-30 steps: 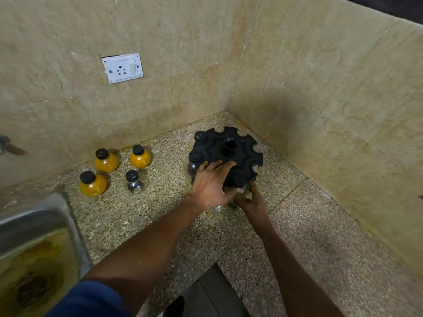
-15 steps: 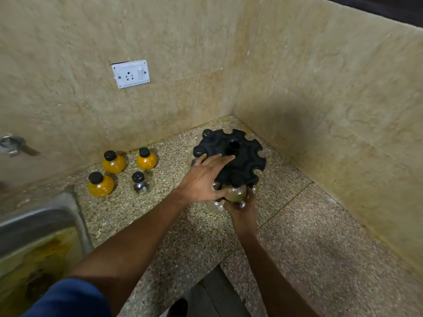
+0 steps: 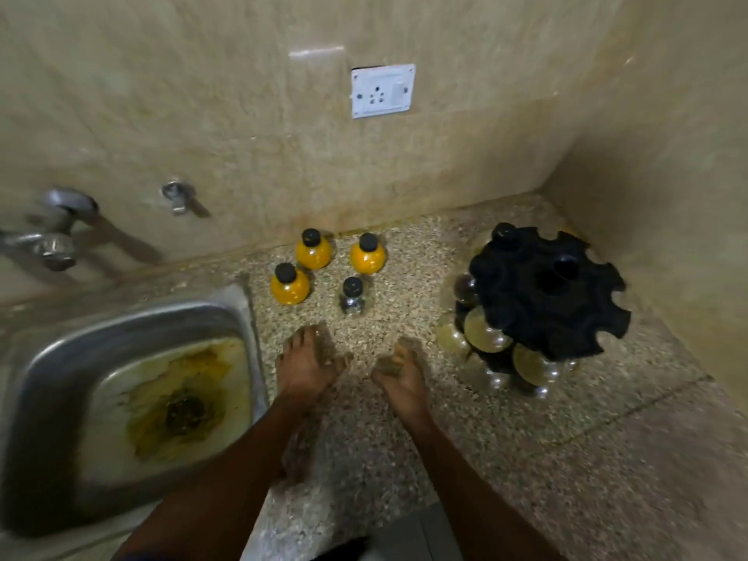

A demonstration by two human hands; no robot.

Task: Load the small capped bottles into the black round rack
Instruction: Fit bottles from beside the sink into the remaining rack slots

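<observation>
The black round rack [image 3: 546,293] stands on the speckled counter at the right, near the wall corner. It holds several round bottles, among them a yellowish one [image 3: 485,332] at its front left and a black cap [image 3: 504,230] at its top rim. Three orange bottles with black caps [image 3: 313,251] [image 3: 367,255] [image 3: 289,285] and one small clear bottle [image 3: 353,295] stand loose left of the rack. My left hand [image 3: 307,362] hovers just in front of the loose bottles, fingers spread and empty. My right hand [image 3: 398,374] is beside it, fingers loosely curled, holding nothing. Both are blurred.
A steel sink [image 3: 251,317] with a stained basin lies at the left, its rim close to my left hand. Taps [image 3: 60,236] stick out of the wall above it. A white socket [image 3: 382,91] sits on the back wall. The side wall rises right behind the rack.
Both hands have left the rack and moved left, toward the loose bottles. The view has swung left, so the sink and taps now show.
</observation>
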